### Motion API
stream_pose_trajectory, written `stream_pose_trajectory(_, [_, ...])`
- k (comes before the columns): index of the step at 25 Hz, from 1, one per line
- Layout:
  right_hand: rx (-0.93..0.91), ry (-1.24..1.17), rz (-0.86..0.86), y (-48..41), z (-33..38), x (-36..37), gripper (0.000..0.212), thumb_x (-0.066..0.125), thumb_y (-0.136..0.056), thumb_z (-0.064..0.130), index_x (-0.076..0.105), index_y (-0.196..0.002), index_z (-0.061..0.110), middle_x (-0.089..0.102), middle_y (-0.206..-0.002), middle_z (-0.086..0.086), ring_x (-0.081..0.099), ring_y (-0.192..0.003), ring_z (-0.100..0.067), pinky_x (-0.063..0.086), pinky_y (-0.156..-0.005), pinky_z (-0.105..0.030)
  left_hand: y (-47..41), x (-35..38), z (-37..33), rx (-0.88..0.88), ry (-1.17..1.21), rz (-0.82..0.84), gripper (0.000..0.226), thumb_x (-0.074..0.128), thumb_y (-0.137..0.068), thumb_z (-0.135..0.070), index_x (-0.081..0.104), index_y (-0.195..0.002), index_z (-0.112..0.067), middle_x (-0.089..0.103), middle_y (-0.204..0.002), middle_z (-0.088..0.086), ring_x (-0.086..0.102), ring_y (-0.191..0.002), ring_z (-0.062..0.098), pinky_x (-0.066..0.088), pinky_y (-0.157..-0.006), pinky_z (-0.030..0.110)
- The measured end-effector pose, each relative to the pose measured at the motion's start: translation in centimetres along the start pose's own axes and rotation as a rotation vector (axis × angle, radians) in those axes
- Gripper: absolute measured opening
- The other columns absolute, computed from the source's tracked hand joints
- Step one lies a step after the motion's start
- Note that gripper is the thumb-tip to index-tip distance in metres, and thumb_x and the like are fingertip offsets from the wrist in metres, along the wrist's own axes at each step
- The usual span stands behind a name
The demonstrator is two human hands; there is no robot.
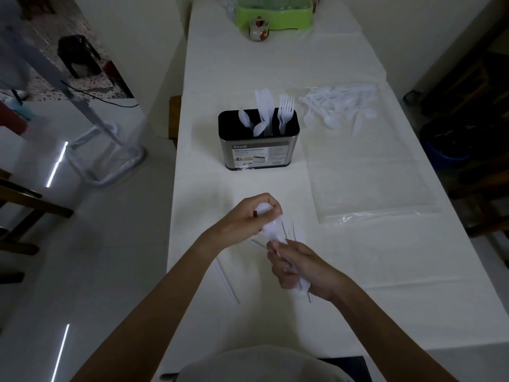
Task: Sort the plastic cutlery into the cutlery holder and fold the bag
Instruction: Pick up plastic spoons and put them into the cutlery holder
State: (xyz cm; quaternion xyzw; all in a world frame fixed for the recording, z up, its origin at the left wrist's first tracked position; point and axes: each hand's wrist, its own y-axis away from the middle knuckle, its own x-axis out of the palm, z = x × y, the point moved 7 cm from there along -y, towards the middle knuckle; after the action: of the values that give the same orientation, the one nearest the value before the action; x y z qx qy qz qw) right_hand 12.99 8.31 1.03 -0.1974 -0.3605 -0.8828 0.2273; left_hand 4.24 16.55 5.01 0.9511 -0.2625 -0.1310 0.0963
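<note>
Nearest, both hands work over the near middle of the white-clothed table [385, 285], with bare cloth open to their right as far as the table's right edge and a narrower strip towards its left edge. The right hand [298, 271] has its fingers curled round the handle ends of a bundle of white plastic cutlery [272, 231]. The left hand [248, 219] closes round the far, wider ends of the same bundle. How many pieces it holds, and of which kind, cannot be told, since fingers cover most of it. Under the hands a few thin loose pieces [228, 282] lie on the cloth, pale on pale and hard to make out. Farther on, left of centre, the cutlery holder [259, 153] stands upright, with spoons at its left, knives in the middle and forks at the right. To its right the clear bag [371, 186] lies flat. A heap of spoons [338, 106] sits at its far end, though whether inside or on top is unclear. At the far end a green container [275, 15], cut off by the frame's top, stands behind a small jar [259, 30].
</note>
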Motion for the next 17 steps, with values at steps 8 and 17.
stream_pose_trajectory(8, [-0.033, 0.277, -0.010, 0.3, 1.0, -0.2, 0.026, 0.048, -0.096, 0.035, 0.053, -0.079, 0.016, 0.046, -0.063, 0.001, 0.045, -0.053, -0.013, 0.042, -0.056, -0.025, 0.4, 0.0, -0.2, 0.024, 0.062, -0.010, 0.003, 0.061, -0.089, -0.012, 0.059, -0.088, -0.012, 0.060, -0.079, -0.011, 0.053, -0.060, 0.011, 0.041, -0.049, 0.021])
stream_pose_trajectory(17, [0.122, 0.648, 0.059, 0.4, 2.4, -0.7, 0.022, 0.043, -0.099, 0.028, 0.061, -0.111, 0.023, 0.062, -0.112, 0.007, 0.057, -0.104, -0.011, 0.041, -0.081, -0.019, 0.1, 1.4, -1.4, 0.017, -0.029, 0.120, 0.008, 0.072, -0.080, -0.008, 0.068, -0.085, -0.006, 0.067, -0.067, -0.019, 0.058, -0.057, -0.001, 0.043, -0.052, 0.011])
